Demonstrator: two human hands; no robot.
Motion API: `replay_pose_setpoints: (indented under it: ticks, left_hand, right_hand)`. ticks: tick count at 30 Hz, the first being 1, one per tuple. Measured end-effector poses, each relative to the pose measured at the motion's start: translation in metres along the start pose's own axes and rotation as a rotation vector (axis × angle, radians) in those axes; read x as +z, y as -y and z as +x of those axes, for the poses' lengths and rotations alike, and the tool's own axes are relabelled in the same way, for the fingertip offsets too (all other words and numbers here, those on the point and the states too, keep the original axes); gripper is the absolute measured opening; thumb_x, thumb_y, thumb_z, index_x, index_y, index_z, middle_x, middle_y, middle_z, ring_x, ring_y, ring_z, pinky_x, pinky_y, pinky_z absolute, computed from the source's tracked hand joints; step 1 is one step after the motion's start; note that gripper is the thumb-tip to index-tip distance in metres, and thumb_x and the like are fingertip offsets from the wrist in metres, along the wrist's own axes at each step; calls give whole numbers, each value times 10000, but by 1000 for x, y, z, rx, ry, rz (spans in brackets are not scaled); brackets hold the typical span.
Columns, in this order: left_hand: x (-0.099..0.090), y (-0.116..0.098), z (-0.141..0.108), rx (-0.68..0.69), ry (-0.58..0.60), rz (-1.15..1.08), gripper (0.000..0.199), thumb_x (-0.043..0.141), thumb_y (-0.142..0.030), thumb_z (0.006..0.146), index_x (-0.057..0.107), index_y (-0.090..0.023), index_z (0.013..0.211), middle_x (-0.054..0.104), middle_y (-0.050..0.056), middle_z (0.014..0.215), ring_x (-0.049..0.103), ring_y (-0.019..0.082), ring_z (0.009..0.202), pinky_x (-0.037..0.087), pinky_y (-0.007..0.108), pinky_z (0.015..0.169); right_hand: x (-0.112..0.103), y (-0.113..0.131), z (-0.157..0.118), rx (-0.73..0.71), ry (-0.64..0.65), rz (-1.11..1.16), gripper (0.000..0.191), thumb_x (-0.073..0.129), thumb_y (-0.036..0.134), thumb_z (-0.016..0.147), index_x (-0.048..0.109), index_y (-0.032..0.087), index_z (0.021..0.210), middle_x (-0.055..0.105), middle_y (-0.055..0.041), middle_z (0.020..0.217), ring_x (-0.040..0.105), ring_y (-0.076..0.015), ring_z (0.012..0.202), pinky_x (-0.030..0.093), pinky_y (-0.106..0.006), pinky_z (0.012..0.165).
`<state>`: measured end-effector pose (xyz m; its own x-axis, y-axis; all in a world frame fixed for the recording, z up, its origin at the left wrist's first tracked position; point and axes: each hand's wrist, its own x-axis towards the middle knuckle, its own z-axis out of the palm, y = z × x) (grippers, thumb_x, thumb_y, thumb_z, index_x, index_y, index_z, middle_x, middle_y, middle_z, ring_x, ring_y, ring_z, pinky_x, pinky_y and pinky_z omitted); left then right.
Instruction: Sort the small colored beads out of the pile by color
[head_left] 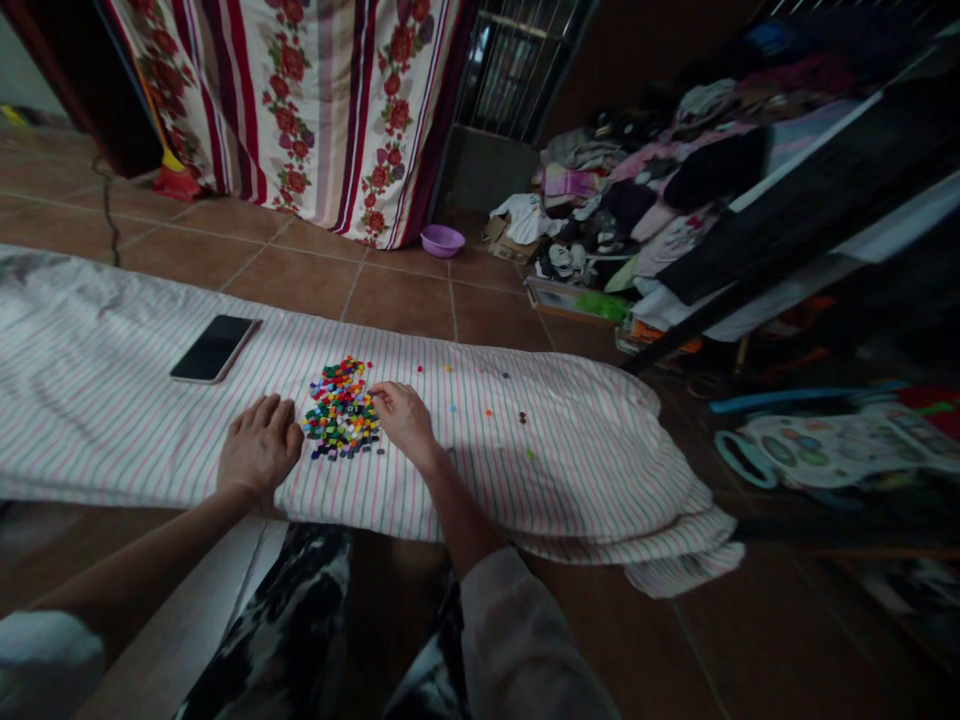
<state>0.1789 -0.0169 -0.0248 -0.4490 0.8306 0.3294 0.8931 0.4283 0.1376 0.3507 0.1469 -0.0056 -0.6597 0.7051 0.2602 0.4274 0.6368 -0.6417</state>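
A heap of tiny multicoloured beads or blocks (341, 415) lies on a striped cloth (585, 470). My left hand (262, 443) rests palm down on the cloth at the heap's left edge, its fingers stretched out and holding nothing. On the heap's right side, my right hand (403, 418) has thumb and forefinger pinched together; whatever is between them is too small to make out. Right of that hand, several single pieces lie spread apart, among them an orange piece (488, 412), a dark brown pair (523, 417) and a green piece (530, 455).
A phone (215, 349) lies on the cloth to the left. Beyond, a purple basin (442, 240) stands on the tiled floor before a floral curtain (322, 110). Piled clothes (622, 190) and a dark slanting frame (795, 220) fill the right side.
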Motion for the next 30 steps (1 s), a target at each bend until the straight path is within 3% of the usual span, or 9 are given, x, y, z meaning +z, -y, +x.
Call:
replay_pose_setpoints:
  ticks: [8, 14, 22, 30]
  left_hand:
    - [-2, 1, 0, 27, 18, 49, 420, 325, -349, 915, 539, -151, 1218, 536, 179, 1344, 450, 317, 1304, 376, 476, 1050]
    - [-1, 1, 0, 27, 23, 70, 406, 336, -349, 921, 537, -160, 1219, 542, 166, 1345, 453, 310, 1303, 386, 475, 1046]
    - [-1, 2, 0, 14, 47, 51, 417, 328, -350, 921, 531, -155, 1228, 527, 171, 1359, 439, 310, 1310, 367, 474, 1051]
    - [-1, 2, 0, 11, 53, 87, 431, 321, -353, 923, 530, -149, 1239, 524, 157, 1364, 436, 290, 1312, 356, 439, 1056]
  right_hand:
    - [-11, -8, -1, 91, -78, 226, 202, 506, 226, 900, 691, 256, 976, 711, -5, 1013, 643, -153, 932, 476, -275, 877]
    - [-13, -28, 1, 273, -92, 611, 243, 506, 362, 908, 679, 227, 1011, 714, -25, 903, 662, -147, 872, 500, -279, 806]
    - [-26, -33, -2, 448, -145, 965, 395, 692, 548, 730, 682, 190, 894, 688, -25, 797, 586, -103, 673, 450, -227, 643]
    - [-31, -35, -5, 500, -159, 1124, 404, 773, 537, 645, 689, 183, 821, 682, -19, 764, 548, -88, 643, 418, -224, 622]
